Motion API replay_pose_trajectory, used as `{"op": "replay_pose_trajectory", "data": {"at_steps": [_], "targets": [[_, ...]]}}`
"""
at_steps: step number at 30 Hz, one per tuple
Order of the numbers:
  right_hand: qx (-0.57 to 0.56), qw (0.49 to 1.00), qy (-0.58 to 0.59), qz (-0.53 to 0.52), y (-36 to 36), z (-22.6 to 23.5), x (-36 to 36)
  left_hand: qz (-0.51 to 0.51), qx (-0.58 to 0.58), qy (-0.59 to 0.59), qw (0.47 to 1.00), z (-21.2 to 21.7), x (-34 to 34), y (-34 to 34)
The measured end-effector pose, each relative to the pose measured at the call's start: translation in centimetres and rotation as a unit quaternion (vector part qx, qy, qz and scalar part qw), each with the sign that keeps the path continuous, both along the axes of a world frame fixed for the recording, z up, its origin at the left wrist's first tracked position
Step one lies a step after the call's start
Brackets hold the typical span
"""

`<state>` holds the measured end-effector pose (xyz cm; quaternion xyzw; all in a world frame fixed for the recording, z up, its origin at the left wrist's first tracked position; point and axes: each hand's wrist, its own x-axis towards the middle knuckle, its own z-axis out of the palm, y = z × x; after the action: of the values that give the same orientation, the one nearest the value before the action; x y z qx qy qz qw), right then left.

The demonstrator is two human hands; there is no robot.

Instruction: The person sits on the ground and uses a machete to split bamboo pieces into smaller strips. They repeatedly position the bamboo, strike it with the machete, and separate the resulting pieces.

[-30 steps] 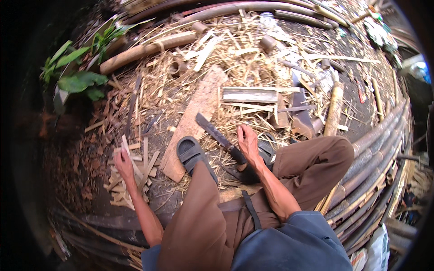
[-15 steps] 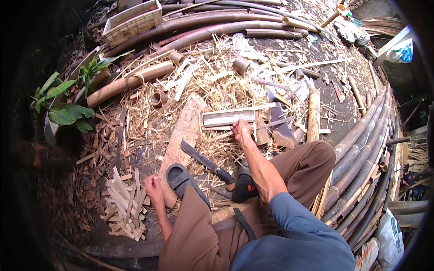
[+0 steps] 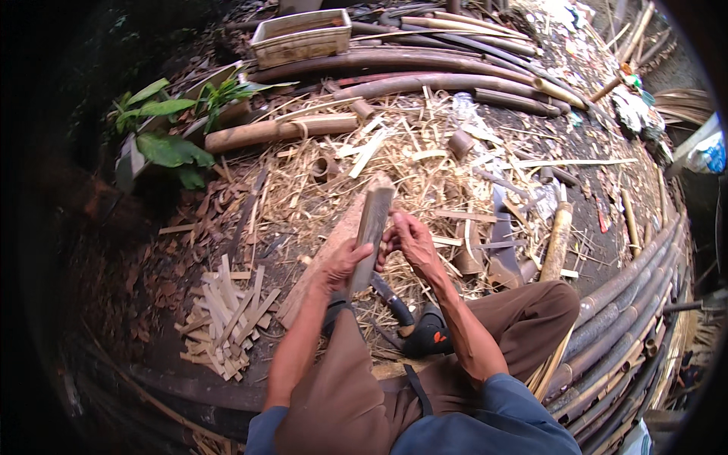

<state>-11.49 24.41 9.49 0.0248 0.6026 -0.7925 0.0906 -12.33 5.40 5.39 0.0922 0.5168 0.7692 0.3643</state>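
My left hand [image 3: 341, 265] is closed around a split length of bamboo [image 3: 375, 216], held upright and slightly tilted in front of me. My right hand [image 3: 413, 241] is just right of the bamboo, fingers half bent and apart, with the index fingertip close to its edge. I cannot tell whether that fingertip touches it. Below the hands, a machete's dark handle [image 3: 393, 303] shows by my right foot; its blade is mostly hidden behind the bamboo. A long wooden board [image 3: 334, 235] lies under my left hand.
A pile of short bamboo strips [image 3: 235, 318] lies at the left. Shavings [image 3: 288, 193] cover the ground ahead. Bamboo poles [image 3: 622, 303] line the right side, and more poles [image 3: 447, 61] lie at the back beside a pale crate [image 3: 299, 42]. A leafy plant [image 3: 167, 148] stands far left.
The split bamboo has come up from the shavings and is in my left hand. My left hand has moved up and right from beside the strips. The view has shifted.
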Motion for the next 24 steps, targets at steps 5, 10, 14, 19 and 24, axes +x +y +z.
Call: {"op": "replay_pose_trajectory", "data": {"at_steps": [5,10,14,19,24], "targets": [[0.471,0.882,0.025,-0.018,0.8,-14.2,7.8,0.363,-0.044,0.012,0.931,-2.9,1.4,-0.2],[0.571,0.820,0.016,0.040,-0.1,-20.9,13.3,0.513,-0.263,0.176,0.798,-1.4,1.2,-2.1],[0.504,0.861,0.030,0.064,0.9,-21.9,13.0,0.548,-0.310,0.272,0.728,-1.3,1.6,-3.1],[0.504,0.861,0.060,0.041,1.1,-19.8,13.3,0.554,-0.332,0.324,0.691,-1.5,1.9,-2.7],[0.438,0.897,0.057,-0.002,0.1,-17.3,12.5,0.535,-0.241,0.208,0.782,-1.1,1.5,-2.7]]}}
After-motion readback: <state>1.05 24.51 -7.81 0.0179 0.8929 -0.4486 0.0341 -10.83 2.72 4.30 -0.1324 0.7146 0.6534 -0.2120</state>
